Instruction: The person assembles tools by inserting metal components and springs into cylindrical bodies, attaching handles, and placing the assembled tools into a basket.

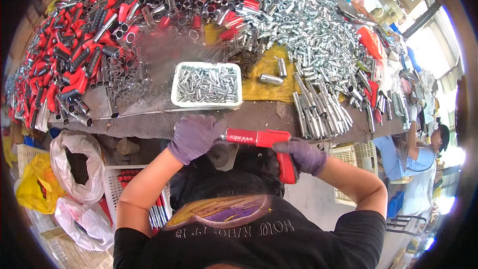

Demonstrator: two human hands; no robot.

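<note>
A red pistol-grip tool [254, 138] lies crosswise in front of my chest, its barrel level and its grip [286, 167] pointing down. At the barrel's metal end, my left hand [198, 138], in a purple glove, is closed with its fingers wrapped round. My right hand [302, 155], gloved the same, closes on the tool's rear, where the barrel meets the grip. Just beyond my left hand, a white tray [175, 94] full of small metal pins [206, 83] stands on the workbench [269, 112].
Red handles [74, 65] are heaped at left, silver metal parts [308, 25] at right. Steel tubes [321, 109] lie near the bench's front edge. Sacks [77, 164] and a white crate [112, 179] stand below left. Another person [416, 149] is at right, with others beyond the bench.
</note>
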